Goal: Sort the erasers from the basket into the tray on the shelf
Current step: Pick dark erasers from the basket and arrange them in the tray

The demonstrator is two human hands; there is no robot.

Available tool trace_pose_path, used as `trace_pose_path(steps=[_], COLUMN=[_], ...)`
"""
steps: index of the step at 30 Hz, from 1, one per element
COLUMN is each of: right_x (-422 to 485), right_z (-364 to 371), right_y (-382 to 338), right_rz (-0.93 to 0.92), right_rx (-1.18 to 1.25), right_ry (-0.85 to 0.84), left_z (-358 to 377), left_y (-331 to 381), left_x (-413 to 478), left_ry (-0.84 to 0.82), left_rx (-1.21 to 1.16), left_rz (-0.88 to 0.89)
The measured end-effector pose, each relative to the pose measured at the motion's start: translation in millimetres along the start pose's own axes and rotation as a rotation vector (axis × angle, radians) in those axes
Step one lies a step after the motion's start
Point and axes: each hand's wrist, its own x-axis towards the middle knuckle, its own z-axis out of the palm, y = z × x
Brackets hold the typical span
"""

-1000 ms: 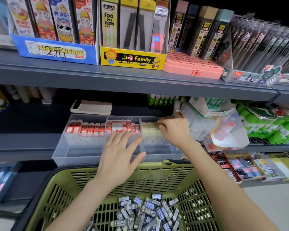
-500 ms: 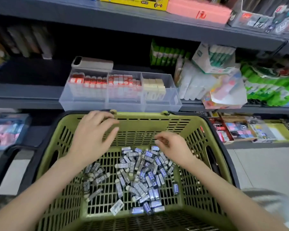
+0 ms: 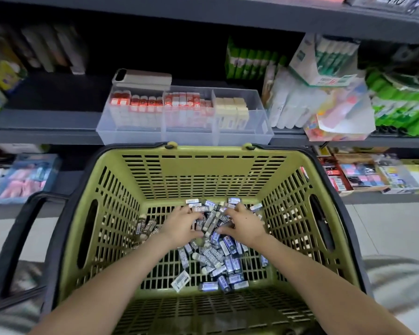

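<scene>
Left hand (image 3: 179, 228) and right hand (image 3: 246, 226) dropped, clutching erasers (image 3: 215, 257) mid-basket (image 3: 203, 151).

Left hand (image 3: 182, 226) and right hand (image 3: 244, 227) are gripping blue-grey wrapped erasers (image 3: 218, 258) in green slotted plastic basket (image 3: 203, 170), clear divided plastic tray (image 3: 186, 138) at twelve o'clock.

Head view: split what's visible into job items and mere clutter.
Job: green basket, loose erasers in it, clear divided tray on the shelf, left hand and right hand, both in the pile.
Clutter: phone behind the tray, green boxes, plastic bags right of the tray, packs on the lower shelf.
</scene>
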Motion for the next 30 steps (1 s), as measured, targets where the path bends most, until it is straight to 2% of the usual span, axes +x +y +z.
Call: trace_pose_path(steps=[4, 6, 8, 11, 13, 16, 20, 24, 27, 30], right_x=[-4.4, -5.9, -5.8, -3.5, -1.4, 1.0, 5.0, 9.4, 11.3, 11.2], right_z=[-3.6, -3.5, -3.3, -3.1, -5.4, -7.6, -3.8, 2.8, 3.1, -3.1], right_y=[14.8, 18.3, 18.6, 21.5, 27.2, 29.0, 16.1, 5.8, 5.5, 11.2], right_rz=[-0.27, -0.306, -0.225, 0.004, 0.129, 0.21, 0.216, 0.298, 0.349, 0.338], right_rx=[-0.236, -0.232, -0.11, 0.11, 0.257, 0.419, 0.364, 0.326, 0.38, 0.445], right_ry=[0.026, -0.011, -0.056, -0.088, -0.056, -0.022, -0.059, -0.068, -0.092, -0.14], left_z=[15.8, 16.9, 17.4, 17.4, 17.9, 20.3, 20.8, 18.0, 16.0, 9.5], left_y=[8.2, 14.8, 19.0, 20.6, 19.9, 17.3, 23.3, 34.3, 37.2, 33.8], left_x=[12.7, 16.7, 18.6, 21.4, 22.4, 22.8, 24.0, 28.4, 28.3, 23.2], left_ry=[0.118, 0.156, 0.16, 0.14, 0.14, 0.179, 0.086, 0.098, 0.122, 0.089], left_rx=[-0.192, -0.172, -0.11, -0.077, -0.123, -0.223, -0.174, -0.2, -0.365, -0.63], left_rz=[-0.129, -0.164, -0.167, -0.191, -0.208, -0.241, -0.264, -0.358, -0.395, -0.383])
